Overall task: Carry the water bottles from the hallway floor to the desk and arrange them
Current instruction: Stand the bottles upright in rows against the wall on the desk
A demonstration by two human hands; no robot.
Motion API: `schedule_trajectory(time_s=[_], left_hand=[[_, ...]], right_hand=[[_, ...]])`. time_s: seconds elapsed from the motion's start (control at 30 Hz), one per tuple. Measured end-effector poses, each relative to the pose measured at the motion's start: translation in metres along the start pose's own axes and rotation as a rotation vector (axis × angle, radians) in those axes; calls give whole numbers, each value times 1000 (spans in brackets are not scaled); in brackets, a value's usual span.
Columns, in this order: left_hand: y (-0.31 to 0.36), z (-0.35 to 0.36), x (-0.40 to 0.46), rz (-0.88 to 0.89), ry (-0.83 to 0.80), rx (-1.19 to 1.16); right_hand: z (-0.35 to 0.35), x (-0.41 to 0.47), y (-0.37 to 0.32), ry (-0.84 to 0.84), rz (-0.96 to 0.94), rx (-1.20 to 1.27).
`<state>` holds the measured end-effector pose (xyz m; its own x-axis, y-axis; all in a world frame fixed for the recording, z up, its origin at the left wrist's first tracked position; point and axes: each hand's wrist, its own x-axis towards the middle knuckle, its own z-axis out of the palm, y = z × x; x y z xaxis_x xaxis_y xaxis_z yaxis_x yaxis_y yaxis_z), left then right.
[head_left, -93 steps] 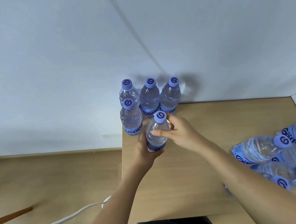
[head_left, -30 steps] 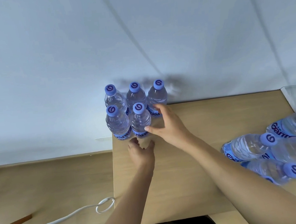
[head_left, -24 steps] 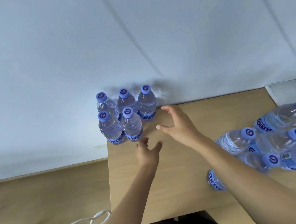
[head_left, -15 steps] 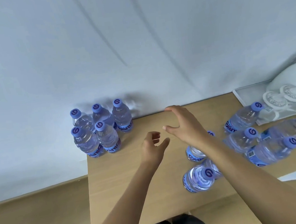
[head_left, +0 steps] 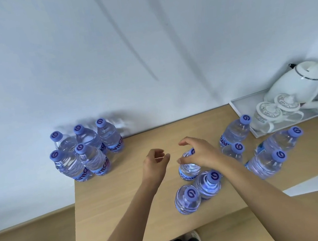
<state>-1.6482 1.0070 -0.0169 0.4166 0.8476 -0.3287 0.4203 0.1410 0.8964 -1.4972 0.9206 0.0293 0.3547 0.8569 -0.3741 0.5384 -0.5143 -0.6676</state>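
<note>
Desk: wooden, against wall. 
Kettle: white, on tray, far right corner. 
Arranged bottles: five upright, desk's far left corner. 
Loose bottles: seven, clustered right. 
Right hand: fingers spread, over one bottle's cap, contact unclear. 
Left hand: loosely curled, empty.

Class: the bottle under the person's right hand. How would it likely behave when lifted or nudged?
The bottle looks full and capped, so probably heavy for its size. It stands tall on a narrow base, so a sideways nudge may tip it into neighbouring bottles. Its ribbed clear plastic likely flexes slightly, yet should aid the right hand.
</note>
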Motion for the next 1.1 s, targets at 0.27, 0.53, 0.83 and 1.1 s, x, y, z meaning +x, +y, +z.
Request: schedule_trajectory(time_s=[0.27,0.53,0.83,1.1], left_hand=[[-8,-4,-4,-55,39,0],[-11,-14,-11,-51,-262,31],[49,-40,-21,137,-534,30],[86,-54,-43,241,-261,-160]], right_hand=[[6,10,9,78,3,153],[-1,14,6,144,-61,368],[-66,4,-77,-278,-324,459],[-83,3,-139,-125,-412,636]])
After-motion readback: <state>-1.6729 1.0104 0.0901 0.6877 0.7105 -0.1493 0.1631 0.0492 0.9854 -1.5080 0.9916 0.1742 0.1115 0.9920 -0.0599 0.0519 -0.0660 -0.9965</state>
